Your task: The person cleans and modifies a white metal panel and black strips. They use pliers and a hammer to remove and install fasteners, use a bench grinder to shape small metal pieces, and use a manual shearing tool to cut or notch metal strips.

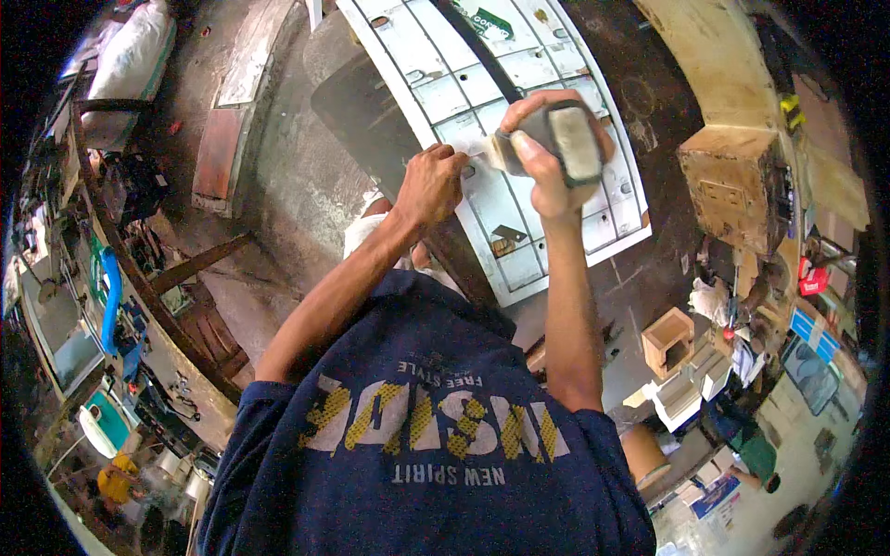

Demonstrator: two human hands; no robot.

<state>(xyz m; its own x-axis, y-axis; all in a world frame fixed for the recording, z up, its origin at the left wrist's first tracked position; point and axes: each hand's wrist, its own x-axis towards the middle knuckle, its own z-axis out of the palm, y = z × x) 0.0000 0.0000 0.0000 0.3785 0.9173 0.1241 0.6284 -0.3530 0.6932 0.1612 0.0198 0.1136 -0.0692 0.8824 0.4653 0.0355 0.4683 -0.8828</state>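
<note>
My right hand [554, 167] is wrapped round a black hand-held tool [579, 141] with a pale grey end face; its exact kind is not clear. It is held over a white panel [565, 236] marked with dark crossing lines and small cut-outs. A light, blurred part of the tool points left toward my left hand [432, 185]. That hand is closed at the panel's left edge, its fingertips curled together; anything between them is hidden. A black hose or strap [482, 51] runs from the far edge of the view to the tool.
The panel lies on a dark work surface [635, 93]. A wooden box [732, 190] stands to the right, with a smaller open wooden box [667, 341] nearer me. A cluttered bench [167, 338] curves along the left. Another person [756, 454] is at the lower right.
</note>
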